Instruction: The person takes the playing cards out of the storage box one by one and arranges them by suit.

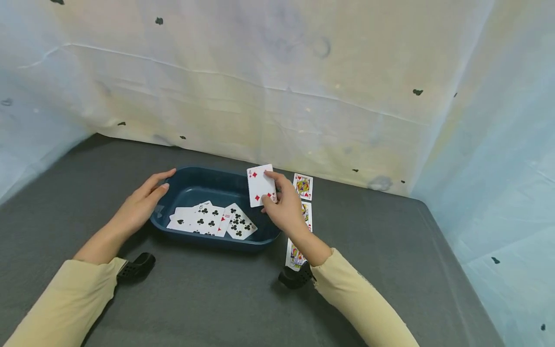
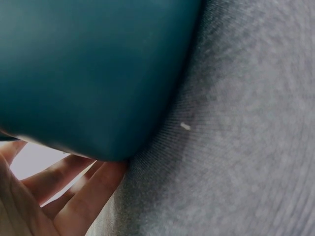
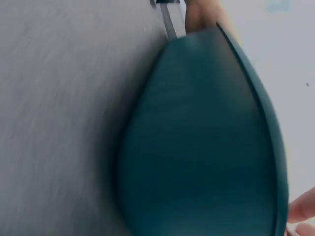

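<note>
My right hand (image 1: 282, 205) pinches a four of diamonds playing card (image 1: 260, 185) above the right end of a dark blue tub (image 1: 201, 176). At the tub's left end my left hand (image 1: 140, 202) holds the rim, thumb over the edge. The left wrist view shows fingers (image 2: 91, 196) against the tub's outer wall (image 2: 98, 73). Inside the tub lie several loose cards, among them a six of clubs (image 1: 205, 221) and another clubs card (image 1: 239, 222). The right wrist view is mostly the tub's outside (image 3: 202, 132); the held card is largely hidden there.
Right of the tub, face cards stand in a column on the grey cloth surface (image 1: 368, 250): one at the back (image 1: 303, 186), one in the middle (image 1: 308, 212) partly behind my right hand, one in front (image 1: 296, 255). A pale sheet (image 1: 260, 72) hangs behind.
</note>
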`<action>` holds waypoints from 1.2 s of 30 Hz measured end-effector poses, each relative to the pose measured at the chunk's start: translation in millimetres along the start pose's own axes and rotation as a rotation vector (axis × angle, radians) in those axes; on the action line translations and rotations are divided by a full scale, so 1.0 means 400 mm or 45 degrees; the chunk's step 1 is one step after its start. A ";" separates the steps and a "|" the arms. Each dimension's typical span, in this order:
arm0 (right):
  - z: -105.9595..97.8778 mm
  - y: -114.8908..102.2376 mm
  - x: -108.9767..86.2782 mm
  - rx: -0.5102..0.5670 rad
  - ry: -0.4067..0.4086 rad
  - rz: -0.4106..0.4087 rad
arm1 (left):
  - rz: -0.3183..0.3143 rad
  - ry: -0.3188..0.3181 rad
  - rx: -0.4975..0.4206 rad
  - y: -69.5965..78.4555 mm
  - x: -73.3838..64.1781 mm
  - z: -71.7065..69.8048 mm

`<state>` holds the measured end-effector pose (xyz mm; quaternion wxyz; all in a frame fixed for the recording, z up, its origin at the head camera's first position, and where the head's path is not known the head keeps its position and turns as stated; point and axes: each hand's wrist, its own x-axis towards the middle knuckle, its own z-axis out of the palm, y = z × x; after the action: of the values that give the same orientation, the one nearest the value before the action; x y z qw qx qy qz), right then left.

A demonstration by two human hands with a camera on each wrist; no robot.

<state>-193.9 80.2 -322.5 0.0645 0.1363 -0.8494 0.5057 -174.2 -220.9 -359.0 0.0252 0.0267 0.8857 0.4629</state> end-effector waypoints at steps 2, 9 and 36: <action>-0.024 0.016 -0.001 0.051 0.069 0.025 | -0.003 0.001 -0.001 0.001 0.000 0.001; -0.126 0.097 0.020 0.069 0.235 0.207 | -0.001 -0.013 -0.004 0.001 -0.001 -0.006; -0.285 0.316 0.103 -0.681 0.133 0.463 | -0.021 -0.017 -0.022 -0.003 0.003 -0.003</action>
<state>-274.0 230.5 -363.9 0.0500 -0.0656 -0.9581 0.2741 -175.4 -222.6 -359.3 0.0350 0.0221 0.8816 0.4702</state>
